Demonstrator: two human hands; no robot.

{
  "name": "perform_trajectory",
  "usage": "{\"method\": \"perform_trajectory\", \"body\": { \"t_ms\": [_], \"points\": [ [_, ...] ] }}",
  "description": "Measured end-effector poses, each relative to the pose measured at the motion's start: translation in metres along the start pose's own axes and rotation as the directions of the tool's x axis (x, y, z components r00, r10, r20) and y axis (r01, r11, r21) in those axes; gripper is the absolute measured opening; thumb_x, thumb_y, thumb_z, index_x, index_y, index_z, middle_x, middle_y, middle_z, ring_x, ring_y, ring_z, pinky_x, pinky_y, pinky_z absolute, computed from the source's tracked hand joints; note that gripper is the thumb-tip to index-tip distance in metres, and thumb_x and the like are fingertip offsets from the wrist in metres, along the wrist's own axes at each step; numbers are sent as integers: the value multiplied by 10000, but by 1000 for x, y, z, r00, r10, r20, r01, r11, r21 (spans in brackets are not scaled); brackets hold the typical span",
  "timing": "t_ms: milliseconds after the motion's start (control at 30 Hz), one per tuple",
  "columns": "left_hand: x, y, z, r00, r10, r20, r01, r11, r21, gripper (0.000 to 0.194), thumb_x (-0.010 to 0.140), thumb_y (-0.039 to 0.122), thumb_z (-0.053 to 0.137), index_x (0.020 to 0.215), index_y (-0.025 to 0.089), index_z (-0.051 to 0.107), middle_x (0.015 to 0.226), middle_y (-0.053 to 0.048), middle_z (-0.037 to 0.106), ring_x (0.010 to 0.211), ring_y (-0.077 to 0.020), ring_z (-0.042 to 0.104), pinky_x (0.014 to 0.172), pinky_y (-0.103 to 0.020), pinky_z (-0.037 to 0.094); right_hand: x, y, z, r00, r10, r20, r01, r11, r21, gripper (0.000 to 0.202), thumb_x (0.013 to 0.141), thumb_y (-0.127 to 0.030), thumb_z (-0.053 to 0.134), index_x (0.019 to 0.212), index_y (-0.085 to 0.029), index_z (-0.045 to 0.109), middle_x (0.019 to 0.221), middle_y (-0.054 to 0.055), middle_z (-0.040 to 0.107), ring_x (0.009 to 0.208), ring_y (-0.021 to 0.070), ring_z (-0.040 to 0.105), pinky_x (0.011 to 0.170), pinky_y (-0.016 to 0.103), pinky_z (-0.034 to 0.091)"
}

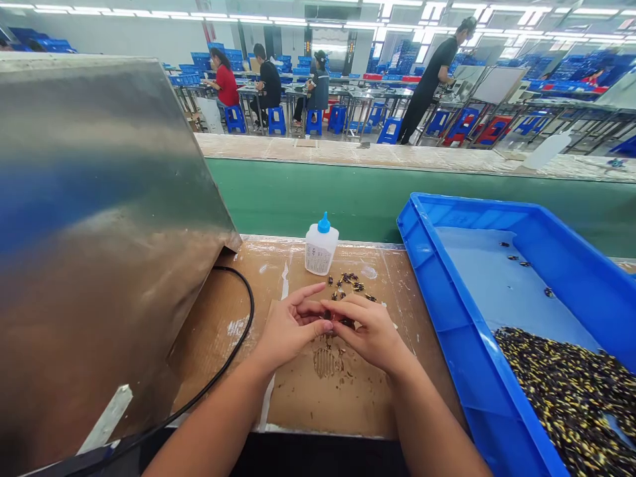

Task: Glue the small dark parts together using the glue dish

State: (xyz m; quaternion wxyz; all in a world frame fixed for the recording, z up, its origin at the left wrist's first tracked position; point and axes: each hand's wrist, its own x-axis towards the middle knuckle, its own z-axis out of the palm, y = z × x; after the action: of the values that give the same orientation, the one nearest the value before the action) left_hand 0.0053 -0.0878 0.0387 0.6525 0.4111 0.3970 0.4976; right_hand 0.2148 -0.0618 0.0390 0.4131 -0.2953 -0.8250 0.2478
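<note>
My left hand (293, 326) and my right hand (368, 329) meet over the cardboard-covered table (308, 404), fingertips together. Pinched between them is a small dark piece (327, 316), mostly hidden by the fingers. More dark shows beneath my right fingers, too covered to make out. Just beyond the hands lies a loose group of small black-and-gold pieces (358, 286). Behind these stands an upright translucent squeeze bottle (318, 255) with a blue pointed cap and a printed label.
A large blue bin (450, 324) at right holds a heap of black-and-gold pieces (571, 391). At left stands a big metal housing (99, 218), a black cable (251, 311) curving beside it. A green barrier (298, 192) runs behind. Several people sit or stand at far benches.
</note>
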Motion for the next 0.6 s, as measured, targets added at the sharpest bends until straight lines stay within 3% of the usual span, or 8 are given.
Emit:
{"method": "perform_trajectory", "body": {
  "t_ms": [100, 267, 400, 600],
  "points": [
    [1, 1, -3, 997, -64, 40, 62, 998, 33, 836, 690, 217, 1013, 1449, 185, 665, 1063, -100, 842, 916, -188, 797, 865, -281, 645, -2, 2, 0, 1000, 2, 16, -1, 999, -43, 317, 1043, -186, 675, 1311, -311, 790, 878, 8, 655, 718, 133, 622, 643, 243, 487],
    [4, 0, -6, 995, -92, 48, 92, 996, 1, 702, 686, 247, 1029, 1326, 182, 748, 1045, -97, 837, 892, -174, 790, 829, -254, 633, -4, 2, 1, 1000, 19, -2, -19, 998, -61, 259, 1043, -216, 681, 1241, -295, 829, 820, 3, 585, 686, 138, 573, 622, 256, 452],
    [5, -3, -8, 990, -124, 72, 128, 990, -54, 492, 697, 401, 1035, 1035, 120, 813, 1029, -134, 830, 887, -191, 793, 852, -275, 641, -2, -2, -1, 998, 55, -6, -55, 998, -28, 236, 1046, -252, 692, 1222, -289, 843, 800, -1, 568, 655, 133, 545, 610, 261, 445],
    [5, -7, -4, 990, -134, 44, 140, 972, -186, 467, 615, 284, 1083, 914, 121, 763, 924, -81, 818, 822, -153, 787, 796, -224, 614, 0, -6, -4, 997, 59, -41, -60, 998, -29, 267, 1046, -247, 678, 1249, -304, 842, 768, -6, 543, 659, 140, 548, 594, 265, 422]
  ]
}}
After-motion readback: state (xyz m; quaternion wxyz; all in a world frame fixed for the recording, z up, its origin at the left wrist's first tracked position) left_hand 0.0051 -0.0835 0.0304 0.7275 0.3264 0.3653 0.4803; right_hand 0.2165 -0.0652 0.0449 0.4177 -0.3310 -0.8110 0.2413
